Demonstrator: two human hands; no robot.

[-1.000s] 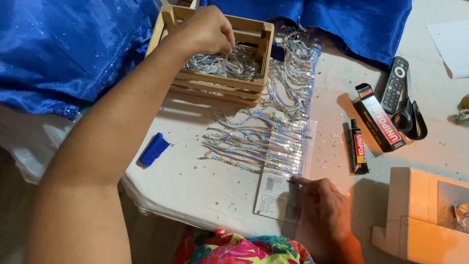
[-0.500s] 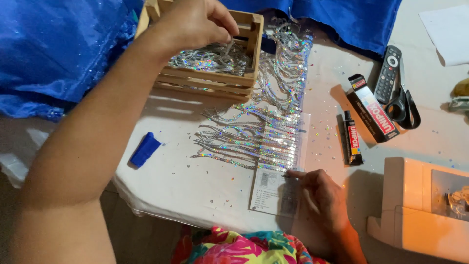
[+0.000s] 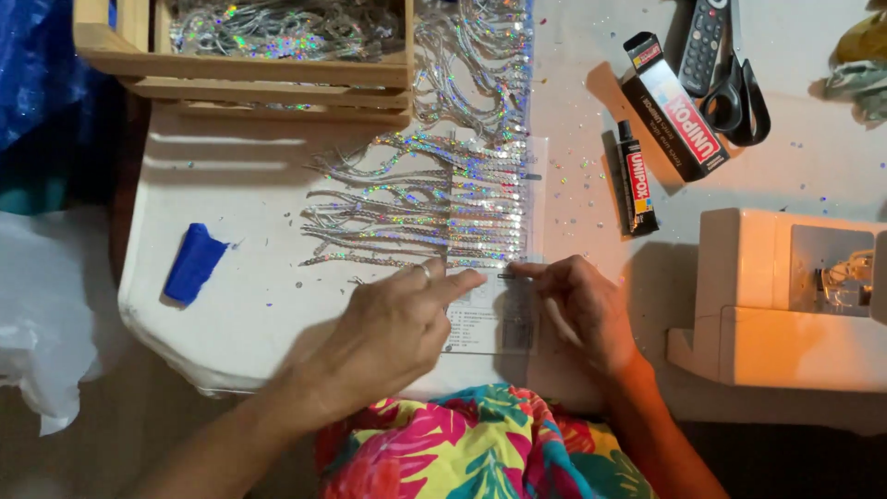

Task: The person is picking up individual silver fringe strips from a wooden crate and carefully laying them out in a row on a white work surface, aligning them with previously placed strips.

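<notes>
Head view, left hand: the left hand (image 3: 393,323) is laid palm down on the white table (image 3: 231,305), the forefinger stretched out to the right and the other fingers loosely curled; nothing is gripped.
Head view, fingertip: the tip of the forefinger is pressed on the near end of the clear strip (image 3: 494,319), just below the lowest row of sequins; a ring is seen on one finger.
Head view, right hand: the right hand (image 3: 582,310) is set beside the left, fingers bent and narrow, the fingertips pinched at the right edge of the clear strip; whether a small dark pin-like piece is held there cannot be told.
Head view, sequin fringe: the sequin fringe (image 3: 434,208) is spread in silver holographic rows directly beyond both hands, its strands trailing toward the left-hand side.
Head view, beyond the fringe: a wooden crate (image 3: 249,79) filled with more sequin trim is placed farther off, past the left hand.
Head view, left of the left hand: a blue piece (image 3: 194,261) is laid well apart.
Head view, beyond the right hand: a glue tube (image 3: 637,180), its glue box (image 3: 674,106), scissors (image 3: 739,92) and a remote control (image 3: 704,42) are grouped.
Head view, right of the right hand: a sewing machine (image 3: 785,296) is stood near.
</notes>
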